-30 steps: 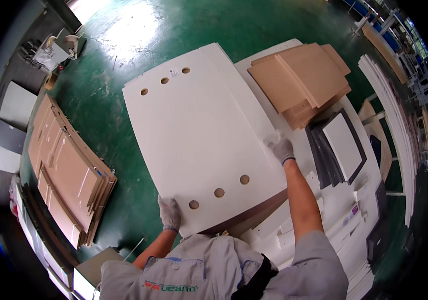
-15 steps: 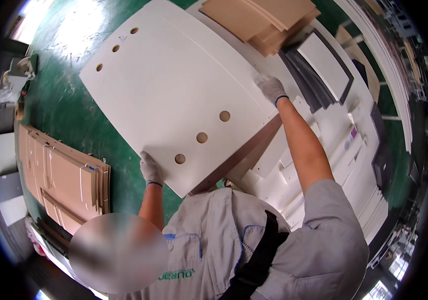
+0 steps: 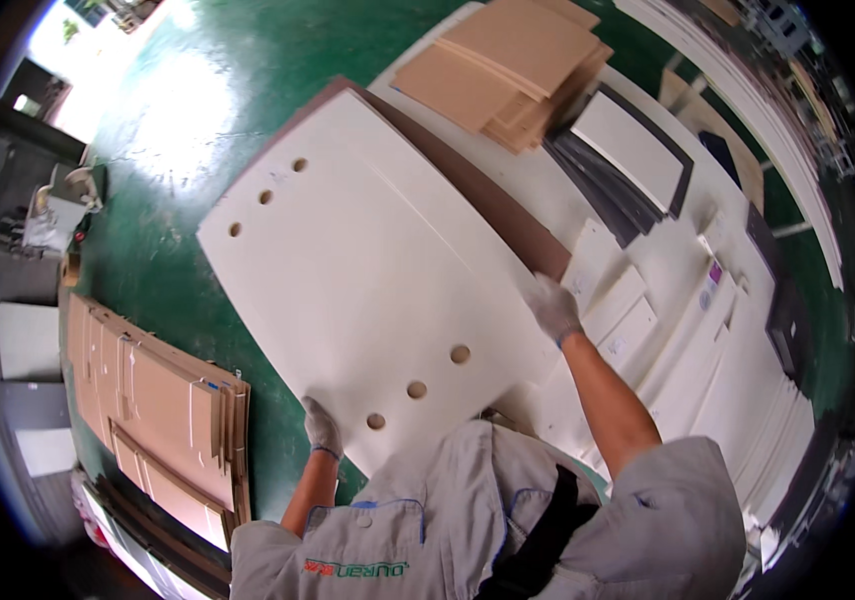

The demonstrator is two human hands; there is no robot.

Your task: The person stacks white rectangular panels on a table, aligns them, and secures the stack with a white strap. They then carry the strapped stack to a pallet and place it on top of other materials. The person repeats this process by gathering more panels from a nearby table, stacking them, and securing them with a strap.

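Observation:
A large white board (image 3: 348,280) lies in front of me, with round holes in a row near each short end. Its near end reaches my waist. My left hand (image 3: 323,428), in a pale glove, is closed on the left edge by the near corner; the fingers underneath are hidden. My right hand (image 3: 555,310), gloved too, grips the right edge, its fingertips partly out of sight. Below the white board, a dark brown board (image 3: 498,200) shows along the far and right sides.
Stacked brown cardboard sheets (image 3: 493,65) and dark-edged panels (image 3: 638,150) lie at the far right. White strips and panels (image 3: 718,360) spread beside my right arm. Strapped flat cartons (image 3: 163,390) stand at left on the green floor (image 3: 188,270).
The white board has slid toward me, and both hands have come nearer with it. The brown board beneath now shows at the far end and right side. The view has shifted too.

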